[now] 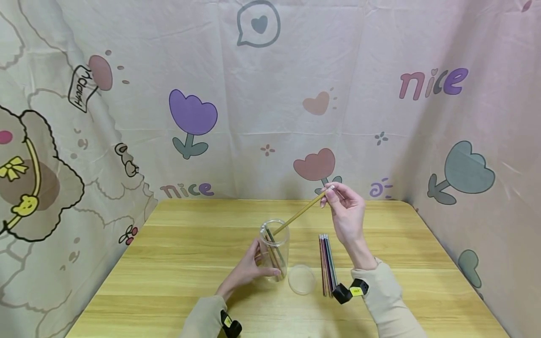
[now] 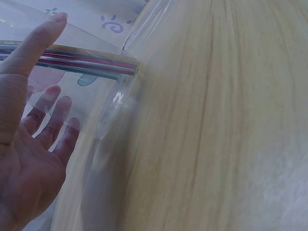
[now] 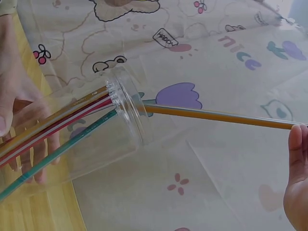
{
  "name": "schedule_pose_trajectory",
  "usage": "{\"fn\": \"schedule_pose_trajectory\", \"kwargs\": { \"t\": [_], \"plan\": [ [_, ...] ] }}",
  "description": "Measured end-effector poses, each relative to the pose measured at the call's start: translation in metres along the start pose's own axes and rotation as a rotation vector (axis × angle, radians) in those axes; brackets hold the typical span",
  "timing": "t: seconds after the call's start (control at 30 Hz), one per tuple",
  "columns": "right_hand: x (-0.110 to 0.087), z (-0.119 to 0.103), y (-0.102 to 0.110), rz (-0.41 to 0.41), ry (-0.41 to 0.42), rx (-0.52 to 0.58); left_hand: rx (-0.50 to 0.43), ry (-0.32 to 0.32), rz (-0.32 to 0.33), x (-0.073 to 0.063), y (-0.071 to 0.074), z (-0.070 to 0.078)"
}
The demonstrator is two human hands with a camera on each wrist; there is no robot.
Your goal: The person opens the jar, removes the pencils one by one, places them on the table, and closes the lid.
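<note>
A clear jar [image 1: 284, 256] stands on the table, several pencils [image 3: 62, 142] in gold, red, silver and green leaning inside it. My left hand [image 1: 249, 270] holds the jar low from the left, its thumb across the near side and the other fingers behind the wall. Up to the right of the jar, my right hand [image 1: 348, 211] pinches a yellow pencil [image 1: 301, 214] by its upper end. That pencil slants down to the left, its lower end at the jar's mouth. In the right wrist view its far end overlaps the rim [image 3: 132, 106].
A round clear lid [image 1: 302, 280] lies just right of the jar. Beyond it, a row of several dark and coloured pencils [image 1: 326, 263] lies on the wooden table [image 1: 190, 244], below the right forearm. Patterned cloth [image 1: 253, 94] hangs behind the table and along its sides.
</note>
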State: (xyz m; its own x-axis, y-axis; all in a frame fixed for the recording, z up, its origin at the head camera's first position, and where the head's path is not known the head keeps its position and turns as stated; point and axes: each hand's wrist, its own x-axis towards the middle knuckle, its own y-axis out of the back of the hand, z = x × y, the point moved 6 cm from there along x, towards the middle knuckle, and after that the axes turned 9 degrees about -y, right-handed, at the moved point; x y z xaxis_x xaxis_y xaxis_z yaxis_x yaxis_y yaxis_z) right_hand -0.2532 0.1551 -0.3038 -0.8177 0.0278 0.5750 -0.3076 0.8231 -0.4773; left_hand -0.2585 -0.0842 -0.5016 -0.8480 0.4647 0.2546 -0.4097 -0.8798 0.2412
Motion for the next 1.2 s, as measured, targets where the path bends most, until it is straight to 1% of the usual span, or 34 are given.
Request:
{"fn": "schedule_pose_trajectory", "kwargs": {
  "t": [0.3,0.6,0.87,1.07,1.2],
  "plan": [
    [0.001,0.001,0.009,0.052,-0.029,0.083,0.016,0.008,0.004,0.000,0.001,-0.003],
    [0.002,-0.001,0.020,0.122,-0.043,0.142,0.003,0.035,0.001,-0.003,0.000,-0.002],
    [0.004,-0.004,0.035,0.159,-0.063,0.238,0.008,0.025,-0.001,-0.001,0.000,-0.001],
    [0.005,-0.005,0.049,0.197,-0.097,0.284,0.022,0.029,0.009,-0.001,0.001,-0.003],
    [0.005,-0.005,0.059,0.224,-0.124,0.305,0.026,0.018,0.006,-0.001,0.001,-0.002]
  ]
}}
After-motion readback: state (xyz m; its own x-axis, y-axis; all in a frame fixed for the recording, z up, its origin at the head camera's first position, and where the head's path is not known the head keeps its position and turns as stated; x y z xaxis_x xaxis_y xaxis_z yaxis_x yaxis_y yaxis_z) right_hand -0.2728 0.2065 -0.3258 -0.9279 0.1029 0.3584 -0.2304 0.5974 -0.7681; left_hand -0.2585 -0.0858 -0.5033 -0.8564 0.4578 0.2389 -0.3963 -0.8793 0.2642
